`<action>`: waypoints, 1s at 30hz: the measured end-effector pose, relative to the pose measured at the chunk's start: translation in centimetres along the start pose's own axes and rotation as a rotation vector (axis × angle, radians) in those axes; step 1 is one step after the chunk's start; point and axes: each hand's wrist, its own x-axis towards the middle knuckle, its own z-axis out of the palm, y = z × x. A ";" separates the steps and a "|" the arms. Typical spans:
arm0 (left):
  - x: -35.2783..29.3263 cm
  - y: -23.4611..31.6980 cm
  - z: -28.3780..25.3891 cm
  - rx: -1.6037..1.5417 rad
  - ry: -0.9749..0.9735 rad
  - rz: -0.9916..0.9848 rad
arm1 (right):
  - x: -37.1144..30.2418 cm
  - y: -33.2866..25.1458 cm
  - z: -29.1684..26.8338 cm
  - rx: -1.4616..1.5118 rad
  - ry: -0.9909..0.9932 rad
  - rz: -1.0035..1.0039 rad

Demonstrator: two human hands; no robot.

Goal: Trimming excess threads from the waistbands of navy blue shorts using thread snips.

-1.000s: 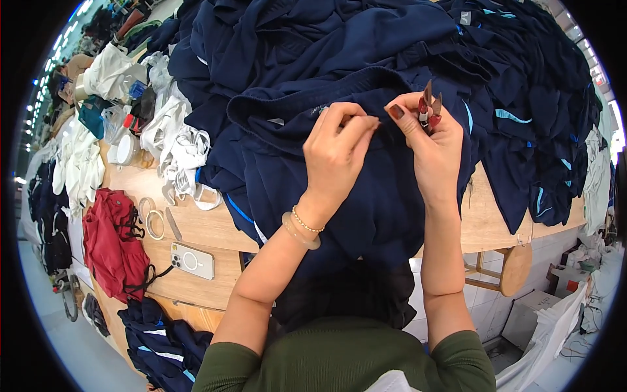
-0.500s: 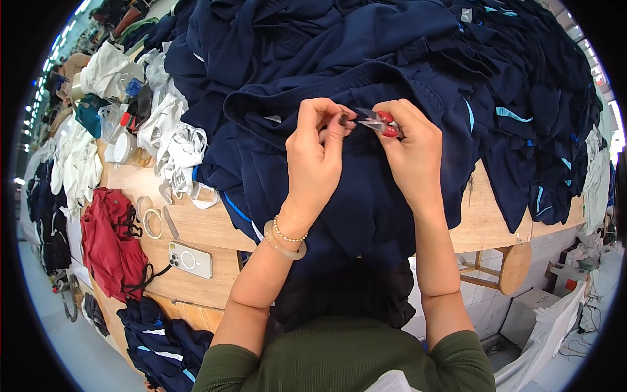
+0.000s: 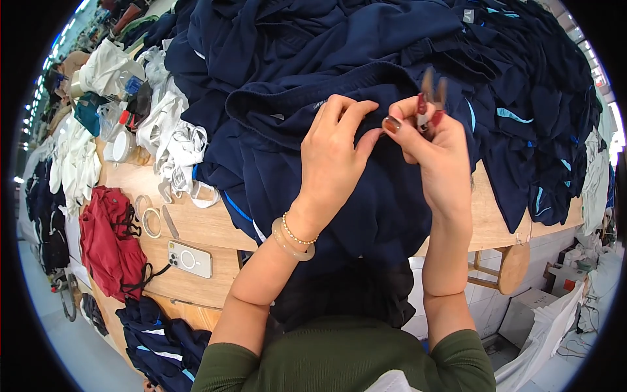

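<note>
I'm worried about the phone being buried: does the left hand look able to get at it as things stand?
Probably yes: the phone lies uncovered on the wooden tabletop, to the left of the left hand, with no garment over it.

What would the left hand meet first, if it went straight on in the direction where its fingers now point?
Most likely the right hand, just ahead of the left hand in the picture. Depth is unclear, though, so it might brush the navy garment behind them first.

Wooden stool [image 3: 514, 269], white tiles [image 3: 484, 310], pale floor [image 3: 73, 346], bright lights [image 3: 49, 64].
</note>
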 end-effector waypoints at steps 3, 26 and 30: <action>0.2 0.4 0.1 0.014 0.033 0.075 | -0.1 -1.3 -0.9 0.011 -0.025 -0.009; 2.4 -0.4 -0.7 -0.069 -0.003 0.090 | 0.0 0.5 -3.8 -0.961 0.190 -0.536; 2.7 -0.6 -0.7 -0.038 -0.017 0.112 | 0.5 0.5 -4.1 -1.029 0.149 -0.538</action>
